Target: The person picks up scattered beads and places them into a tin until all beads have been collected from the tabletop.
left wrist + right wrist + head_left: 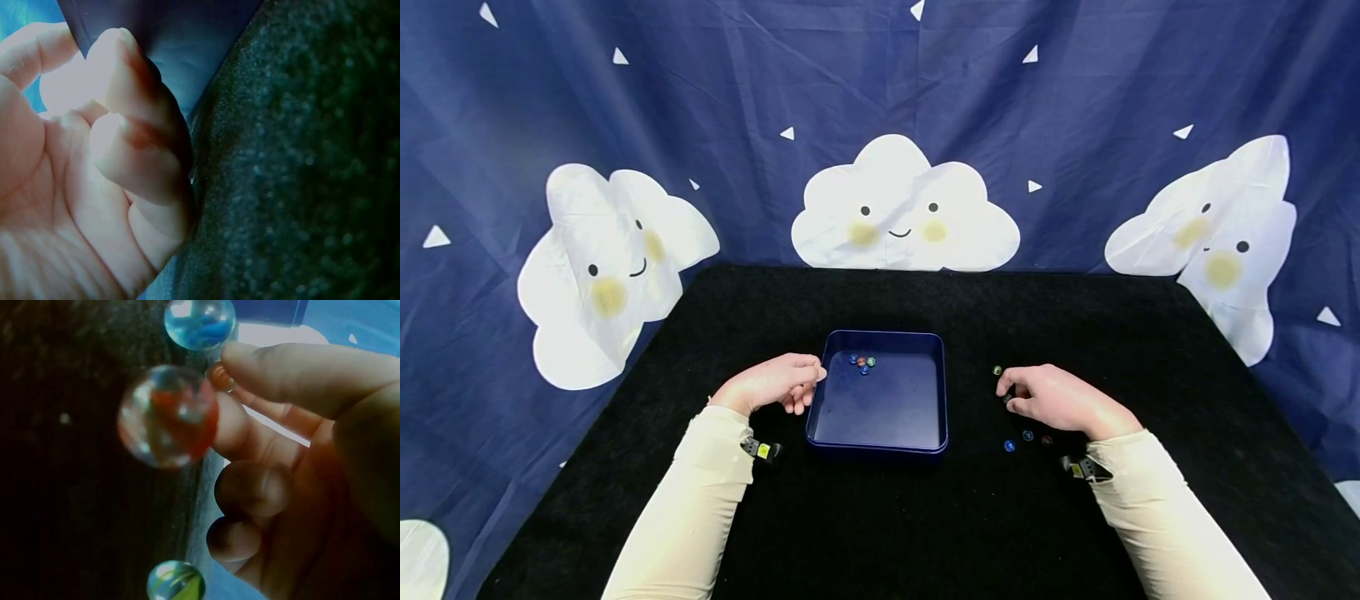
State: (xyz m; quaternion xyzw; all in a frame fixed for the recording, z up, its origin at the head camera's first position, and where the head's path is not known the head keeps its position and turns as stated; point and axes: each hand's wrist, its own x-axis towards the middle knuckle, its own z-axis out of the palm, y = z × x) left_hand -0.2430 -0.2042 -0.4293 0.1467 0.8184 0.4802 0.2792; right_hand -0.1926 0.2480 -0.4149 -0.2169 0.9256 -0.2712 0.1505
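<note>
A square dark-blue tray [880, 444] stands in the middle of the black cloth. My left hand [782, 383] grips its left rim, thumb at the edge and the other fingers curled beside the wall; in the left wrist view the tray wall [175, 56] passes behind the fingertips. Several glass marbles [864, 371] lie grouped toward the tray's far left. Right of the tray, my right hand [1063, 400] pinches a small marble [220, 376] between thumb and forefinger, low at the cloth. A red-and-clear marble [169, 417] appears close to the right wrist camera.
Loose marbles lie around the right hand: a yellowish one [997, 370] beyond the fingertips, two blue ones [1009, 446] nearer, and a reddish one [1047, 440] beside them. Black cloth [895, 533] covers the table. A blue curtain [737, 100] with cloud prints hangs behind.
</note>
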